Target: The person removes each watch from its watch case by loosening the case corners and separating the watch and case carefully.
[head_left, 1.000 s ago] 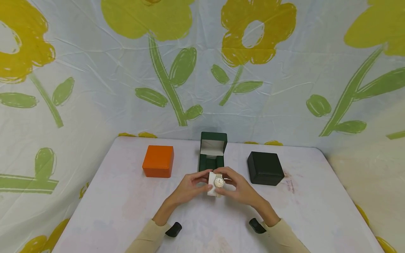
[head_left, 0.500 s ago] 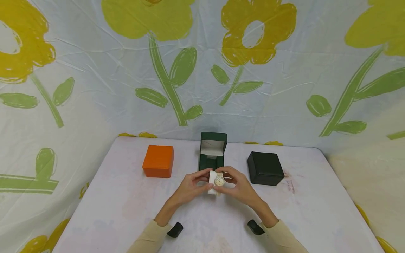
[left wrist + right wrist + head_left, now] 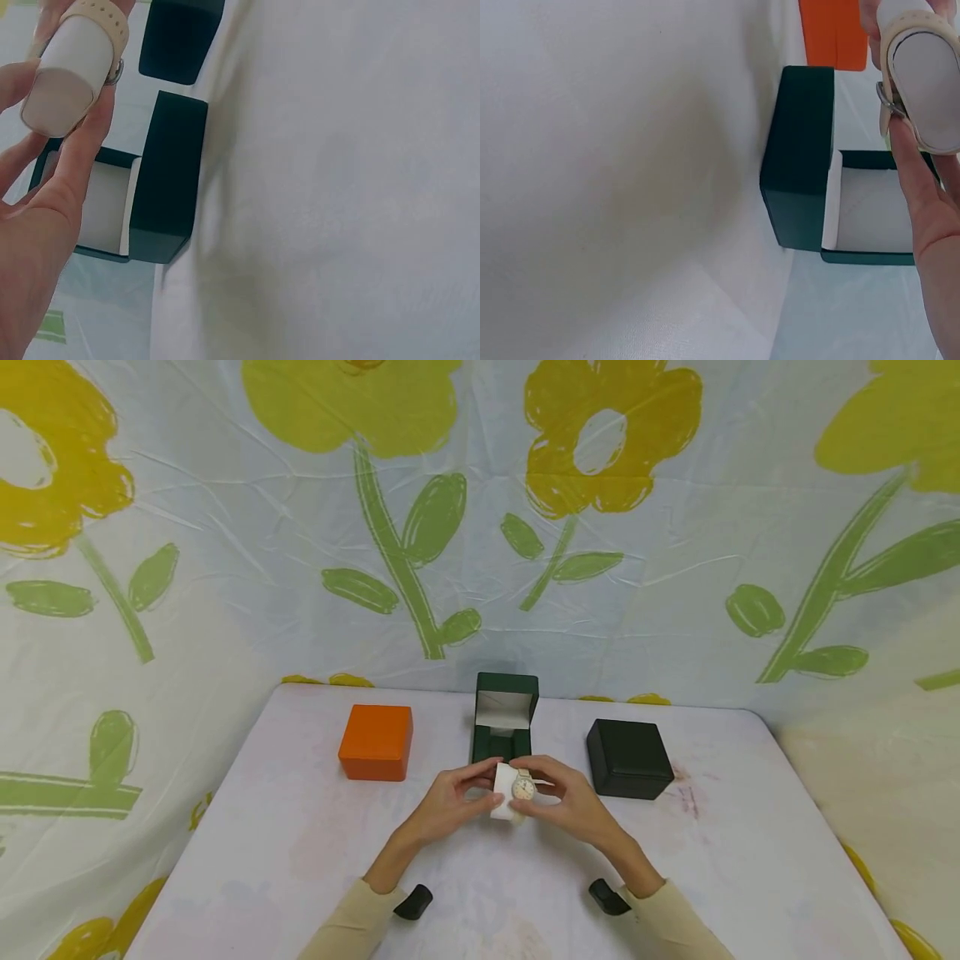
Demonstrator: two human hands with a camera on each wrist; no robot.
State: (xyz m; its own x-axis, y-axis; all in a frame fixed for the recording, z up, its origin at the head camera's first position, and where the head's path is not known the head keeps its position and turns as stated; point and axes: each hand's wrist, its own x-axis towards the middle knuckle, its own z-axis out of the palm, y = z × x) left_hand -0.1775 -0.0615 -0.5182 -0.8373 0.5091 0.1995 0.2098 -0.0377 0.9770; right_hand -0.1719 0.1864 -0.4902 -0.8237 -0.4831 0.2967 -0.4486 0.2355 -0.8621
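Above the table, my two hands hold a white watch cushion with a wristwatch [image 3: 523, 788] around it. The watch has a round pale dial and a beige strap [image 3: 111, 22] with holes. My left hand [image 3: 447, 807] grips the left end of the cushion [image 3: 79, 49] between thumb and fingers. On the other side, my right hand [image 3: 562, 802] pinches the watch by its strap and case. A metal buckle [image 3: 889, 99] shows by the right fingertips in the right wrist view. Just behind the hands stands a green watch box [image 3: 507, 683], lid raised, with a pale lining.
A closed orange box [image 3: 377, 742] stands on the left of the table [image 3: 300, 860]. On the right is a closed black box [image 3: 632, 760]. A flower-printed cloth [image 3: 660, 585] hangs behind the table.
The watch and cushion have shifted slightly up, and the dial sits a little further right and turned more to the right. Both hands keep their hold; the boxes have not moved.
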